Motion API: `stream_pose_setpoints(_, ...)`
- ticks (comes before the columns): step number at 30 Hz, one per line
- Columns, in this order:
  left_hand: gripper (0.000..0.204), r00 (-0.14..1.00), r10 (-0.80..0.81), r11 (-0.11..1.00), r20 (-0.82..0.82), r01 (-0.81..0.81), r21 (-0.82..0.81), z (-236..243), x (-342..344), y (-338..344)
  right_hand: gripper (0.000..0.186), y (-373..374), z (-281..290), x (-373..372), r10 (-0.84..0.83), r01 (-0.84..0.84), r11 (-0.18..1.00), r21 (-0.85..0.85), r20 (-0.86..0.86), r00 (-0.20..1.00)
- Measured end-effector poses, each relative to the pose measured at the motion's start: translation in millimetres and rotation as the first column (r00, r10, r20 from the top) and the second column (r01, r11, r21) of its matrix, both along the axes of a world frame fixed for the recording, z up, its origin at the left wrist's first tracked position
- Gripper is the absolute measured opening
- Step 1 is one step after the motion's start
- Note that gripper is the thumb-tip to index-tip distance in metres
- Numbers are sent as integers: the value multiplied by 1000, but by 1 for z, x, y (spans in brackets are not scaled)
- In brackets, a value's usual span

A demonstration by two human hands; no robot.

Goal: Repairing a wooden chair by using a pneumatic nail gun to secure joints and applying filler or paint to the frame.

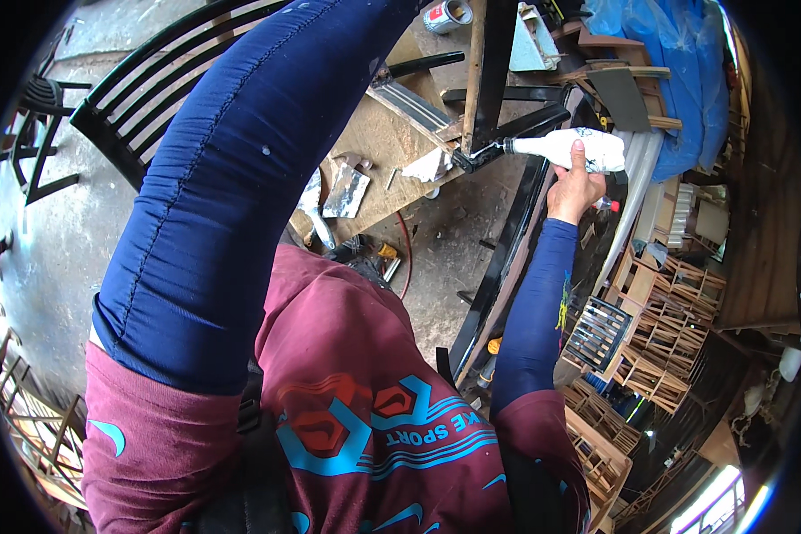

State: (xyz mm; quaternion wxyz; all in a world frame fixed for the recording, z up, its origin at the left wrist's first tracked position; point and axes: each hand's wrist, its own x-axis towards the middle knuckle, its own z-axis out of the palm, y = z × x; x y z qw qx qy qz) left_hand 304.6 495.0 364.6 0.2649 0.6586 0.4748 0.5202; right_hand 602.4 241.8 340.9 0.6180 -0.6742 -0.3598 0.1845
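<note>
My right hand (576, 189) is wrapped round a white squeeze bottle (543, 145), which lies nearly level with its thumb on top. The bottle's narrow dark nozzle points left, at a corner joint of a black wooden frame (489, 76). Whether the nozzle touches the wood I cannot tell. A whitish smear shows near that joint. My left arm, in a blue sleeve (240, 133), reaches up past the top edge, and its hand is out of the picture. Below the joint, a crumpled white scrap (429, 167) lies on the wooden work board (387, 206).
On the board lie a flat scraper (347, 191) and a white-handled brush (318, 214). A paint can (448, 16) stands at the top. Left is a black slatted chair back (165, 76). Right are blue plastic sheeting (685, 80) and stacked wooden frames (659, 329). A red hose (407, 254) runs beneath.
</note>
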Motion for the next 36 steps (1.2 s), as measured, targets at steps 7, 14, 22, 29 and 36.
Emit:
stream_pose_setpoints(7,43,999,32,999,8,-32,-26,2,3,-5,45,-6,0,-3,26,-26,999,20,-32,999)
stream_pose_setpoints(14,47,1000,1,1000,6,-1,-15,1,0,-4,45,-15,-7,-17,46,-45,998,45,-36,998)
stream_pose_setpoints(22,46,1000,-8,1000,0,8,-24,5,1,-9,45,-42,-9,-45,57,-52,997,53,-89,994)
stream_pose_setpoints(29,44,998,-70,997,-1,70,-23,7,-5,-13,37,-78,-56,-33,-170,204,979,-14,-614,771)
stream_pose_setpoints(36,49,994,-109,994,-8,109,20,-8,1,6,34,-78,-130,-29,-145,339,941,-10,-916,375)
